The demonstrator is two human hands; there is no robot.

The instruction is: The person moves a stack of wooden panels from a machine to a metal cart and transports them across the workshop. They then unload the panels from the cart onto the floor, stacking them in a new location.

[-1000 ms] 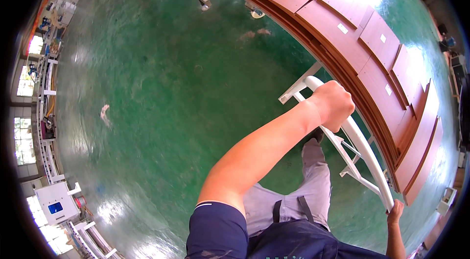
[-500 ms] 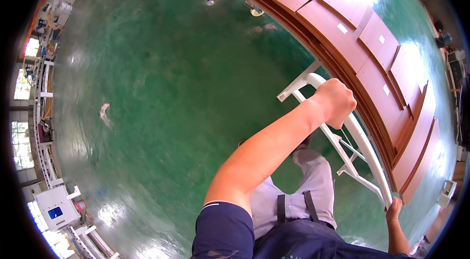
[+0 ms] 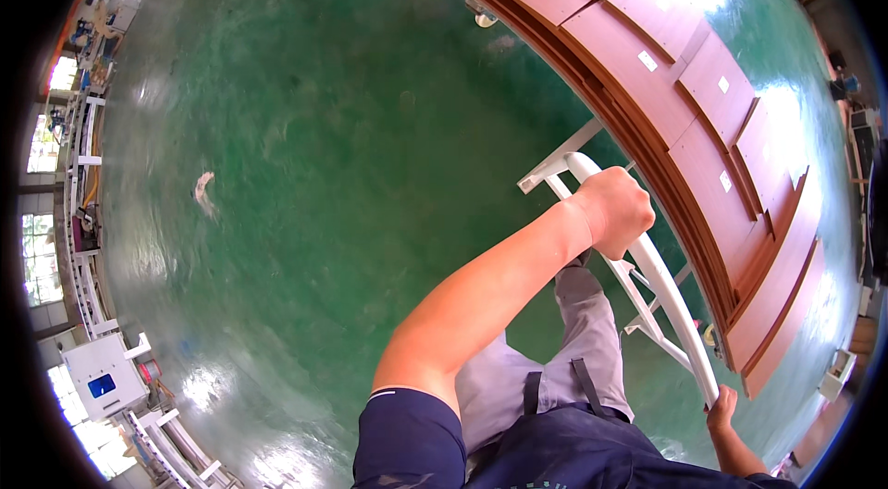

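Observation:
My left hand (image 3: 615, 209) is closed around the white handle bar (image 3: 661, 285) of a cart, near the bar's far end. At the near end of the same bar, low at the right, my right hand (image 3: 722, 409) grips it too. The cart is loaded with a long stack of reddish-brown wooden panels (image 3: 675, 91), each with a small white label. The stack runs from the top middle to the lower right. My grey trouser leg (image 3: 578, 341) is stepping forward under the bar.
A glossy green floor (image 3: 305, 165) spreads to the left, with a small scrap (image 3: 203, 188) lying on it. White machines and a cabinet with a blue screen (image 3: 102, 378) line the left rim. Cart castors (image 3: 483, 17) show near the top.
The panel stack and cart have slid a little in view as I walk; my leg has swung forward. Both hands keep their grip on the bar.

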